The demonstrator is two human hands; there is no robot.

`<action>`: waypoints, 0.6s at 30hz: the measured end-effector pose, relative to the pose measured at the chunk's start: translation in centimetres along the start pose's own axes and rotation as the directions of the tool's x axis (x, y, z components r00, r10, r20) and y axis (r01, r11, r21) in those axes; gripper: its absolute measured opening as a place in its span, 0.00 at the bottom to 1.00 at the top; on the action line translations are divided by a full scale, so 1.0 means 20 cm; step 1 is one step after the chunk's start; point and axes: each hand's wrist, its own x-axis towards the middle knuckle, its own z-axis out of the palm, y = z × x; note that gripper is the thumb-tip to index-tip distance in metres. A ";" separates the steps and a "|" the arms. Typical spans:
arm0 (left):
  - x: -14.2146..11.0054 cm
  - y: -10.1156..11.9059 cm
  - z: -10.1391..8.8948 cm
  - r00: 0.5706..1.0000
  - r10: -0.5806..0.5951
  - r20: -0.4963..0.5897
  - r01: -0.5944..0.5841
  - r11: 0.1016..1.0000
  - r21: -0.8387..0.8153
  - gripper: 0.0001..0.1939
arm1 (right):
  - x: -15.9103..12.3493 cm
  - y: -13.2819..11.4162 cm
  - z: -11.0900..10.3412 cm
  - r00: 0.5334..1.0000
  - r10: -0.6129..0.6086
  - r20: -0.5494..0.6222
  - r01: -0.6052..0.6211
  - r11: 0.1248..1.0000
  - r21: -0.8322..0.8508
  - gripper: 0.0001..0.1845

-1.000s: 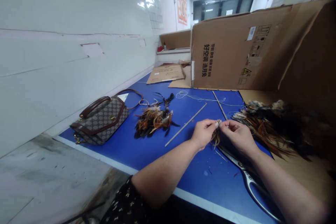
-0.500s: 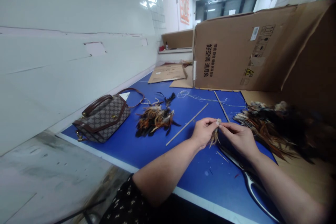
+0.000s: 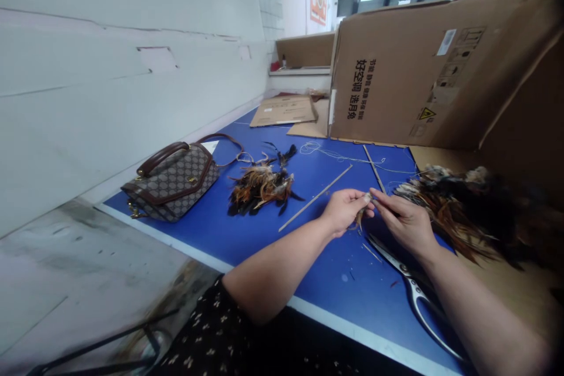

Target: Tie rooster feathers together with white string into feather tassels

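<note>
My left hand [image 3: 344, 210] and my right hand [image 3: 403, 218] meet over the blue table [image 3: 247, 235], both pinched on a small bundle of brown feathers [image 3: 362, 213] held between them. The bundle's tips hang down under my left fingers. A large heap of brown and black feathers [image 3: 467, 208] lies just right of my right hand. A smaller pile of feathers [image 3: 261, 185] lies to the left of my left hand. Steel scissors [image 3: 412, 288] rest on the table under my right forearm.
A checked brown handbag [image 3: 174, 179] stands at the table's left edge by the white wall. Two thin sticks [image 3: 317, 197] and a loose string [image 3: 335, 157] lie beyond my hands. A big cardboard box [image 3: 423, 76] stands behind, with flat cardboard [image 3: 284, 111] farther back.
My hands stay joined on the feather bundle, the fingers shifting slightly. The view has tilted down and moved a little, so everything sits somewhat higher and to the right.
</note>
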 end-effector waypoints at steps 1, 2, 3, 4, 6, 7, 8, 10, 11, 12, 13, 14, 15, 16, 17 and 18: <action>0.00 0.01 0.00 1.000 -0.011 0.001 0.011 1.000 -0.008 0.18 | 0.00 0.00 0.00 1.000 -0.001 -0.001 0.001 1.000 0.001 0.18; -0.01 0.01 0.00 1.000 -0.015 -0.003 0.015 1.000 -0.018 0.17 | 0.00 0.00 0.00 1.000 -0.002 -0.002 0.002 1.000 0.004 0.18; -0.01 0.01 0.00 1.000 -0.012 -0.008 0.012 1.000 -0.027 0.17 | 0.00 0.00 0.00 1.000 -0.002 0.001 0.002 1.000 0.007 0.17; -0.01 0.02 0.01 1.000 -0.006 -0.010 0.005 0.999 -0.032 0.17 | 0.00 0.00 0.00 1.000 -0.002 0.006 0.002 1.000 0.010 0.17; -0.01 0.02 0.00 1.000 0.006 -0.010 -0.006 1.000 -0.027 0.17 | 0.00 0.00 0.00 1.000 -0.004 0.023 0.004 1.000 0.015 0.17; -0.01 0.02 0.00 1.000 0.002 -0.008 -0.002 1.000 -0.012 0.16 | 0.00 0.00 0.00 1.000 -0.004 0.029 0.003 1.000 0.018 0.16; -0.01 0.02 0.00 1.000 -0.010 -0.006 0.010 1.000 0.012 0.16 | 0.00 0.00 0.00 1.000 0.000 0.029 -0.001 1.000 0.019 0.16; -0.01 0.02 0.00 0.999 -0.044 -0.001 0.044 0.997 0.070 0.15 | 0.01 -0.01 0.00 1.000 0.016 0.013 -0.016 1.000 0.015 0.15; -0.02 0.03 -0.01 0.998 -0.059 0.004 0.058 0.993 0.100 0.15 | 0.01 -0.01 0.00 1.000 0.024 0.008 -0.024 1.000 0.014 0.15; -0.02 0.03 -0.01 0.998 -0.070 0.011 0.068 0.990 0.127 0.14 | 0.01 -0.01 0.00 1.000 0.030 0.006 -0.030 0.999 0.014 0.15; -0.02 0.03 -0.02 0.997 -0.075 0.020 0.071 0.986 0.149 0.12 | 0.01 0.00 -0.01 0.999 0.034 0.013 -0.034 0.999 0.017 0.15; -0.01 0.04 -0.02 0.997 -0.074 0.028 0.069 0.984 0.166 0.11 | 0.01 0.00 -0.01 0.999 0.035 0.025 -0.035 0.999 0.020 0.14; -0.01 0.04 -0.03 0.996 -0.074 0.038 0.066 0.981 0.180 0.09 | 0.01 -0.01 -0.02 0.999 0.033 0.038 -0.034 0.999 0.023 0.13; -0.01 0.04 -0.03 0.995 -0.080 0.054 0.069 0.979 0.193 0.08 | 0.01 -0.01 -0.03 0.998 0.031 0.052 -0.032 0.999 0.024 0.12; -0.01 0.04 -0.04 0.993 -0.091 0.075 0.074 0.977 0.201 0.07 | 0.02 -0.01 -0.04 0.998 0.028 0.064 -0.030 0.999 0.021 0.10; 0.00 0.04 -0.04 0.990 -0.104 0.100 0.082 0.976 0.202 0.07 | 0.02 -0.01 -0.05 0.997 0.027 0.075 -0.028 1.000 0.015 0.09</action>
